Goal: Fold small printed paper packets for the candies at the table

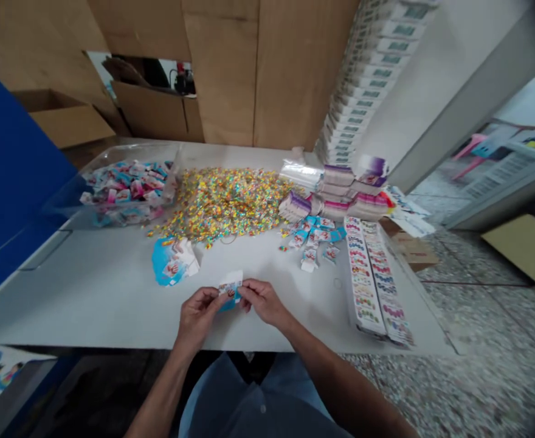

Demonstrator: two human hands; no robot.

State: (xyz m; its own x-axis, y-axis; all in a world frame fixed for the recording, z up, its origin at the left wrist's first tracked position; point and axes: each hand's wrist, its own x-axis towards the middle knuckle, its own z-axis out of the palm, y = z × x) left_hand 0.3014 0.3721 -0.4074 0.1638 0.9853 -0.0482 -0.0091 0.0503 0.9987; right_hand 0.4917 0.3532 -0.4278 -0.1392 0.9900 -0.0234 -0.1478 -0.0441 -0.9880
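**Printed card pinched between both hands**

From the head camera, I read the work right at the fingers (213,296) of my left hand (197,316) and right hand (262,302). Both sets are drawn narrow, pinching a small blue-and-white printed card (229,292) from either side, just above the surface (89,286). I judge the step in hand to be working this single card, and the next move calls for a steady pinch that keeps it from bending.

Near the card, to its far left, lies a blue die-cut sheet (165,261) with white pieces on it. Straight beyond the card spreads a heap of glittery multicoloured flakes (224,204), and farther left sits a clear bag of pink-and-blue packets (126,191). Beyond the card to the right are loose small cards (310,240) and stacked packs (340,191). Long printed strips (368,280) lie well right of it.
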